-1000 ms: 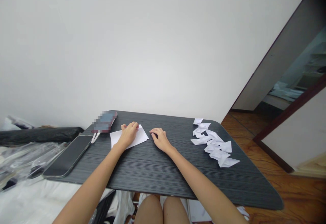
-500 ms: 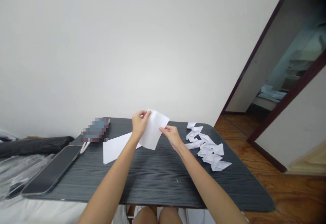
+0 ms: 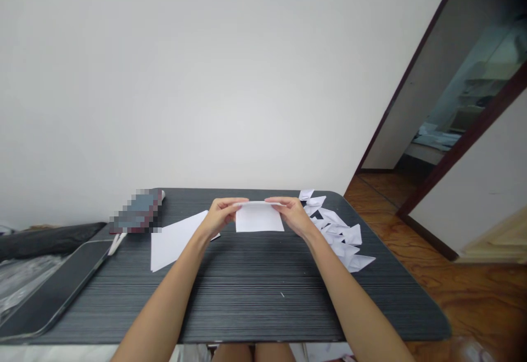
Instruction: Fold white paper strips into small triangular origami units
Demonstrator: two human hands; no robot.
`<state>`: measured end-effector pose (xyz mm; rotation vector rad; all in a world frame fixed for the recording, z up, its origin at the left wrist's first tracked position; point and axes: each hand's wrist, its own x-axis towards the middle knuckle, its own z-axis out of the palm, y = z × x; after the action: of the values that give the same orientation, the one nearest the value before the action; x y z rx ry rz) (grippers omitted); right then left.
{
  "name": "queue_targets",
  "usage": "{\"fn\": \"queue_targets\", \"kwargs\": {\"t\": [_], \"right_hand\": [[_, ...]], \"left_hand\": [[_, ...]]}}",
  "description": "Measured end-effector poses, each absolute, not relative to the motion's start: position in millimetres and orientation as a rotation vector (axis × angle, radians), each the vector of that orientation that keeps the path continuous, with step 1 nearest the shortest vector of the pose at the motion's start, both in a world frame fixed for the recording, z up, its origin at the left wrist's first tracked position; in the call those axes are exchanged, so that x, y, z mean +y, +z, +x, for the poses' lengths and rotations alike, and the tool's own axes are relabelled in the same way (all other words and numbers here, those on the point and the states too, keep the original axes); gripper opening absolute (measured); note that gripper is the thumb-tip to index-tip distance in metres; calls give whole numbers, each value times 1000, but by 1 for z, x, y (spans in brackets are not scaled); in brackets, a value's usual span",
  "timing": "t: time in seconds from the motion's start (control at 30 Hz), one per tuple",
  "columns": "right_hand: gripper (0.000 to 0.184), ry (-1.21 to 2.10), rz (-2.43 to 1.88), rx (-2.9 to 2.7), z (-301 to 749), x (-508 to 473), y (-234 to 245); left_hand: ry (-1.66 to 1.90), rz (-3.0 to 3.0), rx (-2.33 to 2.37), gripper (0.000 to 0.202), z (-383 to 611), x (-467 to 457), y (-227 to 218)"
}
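A sheet of white paper (image 3: 259, 218) is held over the far middle of the dark table, its top edge bent over toward a fold. My left hand (image 3: 220, 213) pinches the sheet's upper left corner between thumb and fingers. At the upper right corner, my right hand (image 3: 291, 211) grips it the same way. Left of my left hand lies a stack of white paper sheets (image 3: 175, 242), partly hidden by my forearm. Several folded paper boats (image 3: 343, 238) are bunched to the right of my right hand.
The dark wood-grain table (image 3: 255, 296) backs onto a white wall. At its left are a blurred-out item (image 3: 138, 213), a white cable (image 3: 117, 243) and a black flat panel (image 3: 53, 290). A tiny white scrap (image 3: 282, 295) lies near the front. A doorway opens at right.
The sheet has turned from tilted and upright to level and sideways. My right hand has moved up to its upper right corner, and the top edge is now bent over. The view has shifted slightly.
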<state>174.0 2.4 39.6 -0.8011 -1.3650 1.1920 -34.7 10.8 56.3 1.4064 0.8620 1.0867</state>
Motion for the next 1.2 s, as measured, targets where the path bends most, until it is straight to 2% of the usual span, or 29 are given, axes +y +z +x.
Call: {"fn": "queue_targets", "kwargs": {"t": [0.13, 0.27, 0.37, 0.5, 0.67, 0.73, 0.8, 0.97, 1.2], "right_hand": [[15, 1163, -838, -1486, 178, 1, 40], [17, 1138, -831, -1609, 178, -6, 49], [32, 1188, -752, -1598, 180, -12, 59], [44, 1187, -606, -1656, 184, -20, 70], [17, 1092, -624, -1733, 176, -21, 70], [19, 1049, -727, -1699, 174, -18, 65], [22, 1021, -817, -1669, 174, -15, 61], [23, 858, -913, -1745, 176, -15, 58], [23, 703, -991, -1823, 173, -19, 59]], "left_hand": [[882, 1355, 673, 23, -36, 5, 63], [859, 1358, 637, 23, -27, 1, 61], [884, 1229, 640, 32, -18, 1, 53], [903, 945, 560, 29, -10, 2, 44], [793, 877, 537, 22, 3, -7, 37], [767, 984, 599, 27, 8, -11, 37], [861, 1128, 679, 32, 10, -12, 37], [1319, 1423, 835, 30, 5, -11, 46], [1474, 1758, 1061, 26, 6, -21, 50]]}}
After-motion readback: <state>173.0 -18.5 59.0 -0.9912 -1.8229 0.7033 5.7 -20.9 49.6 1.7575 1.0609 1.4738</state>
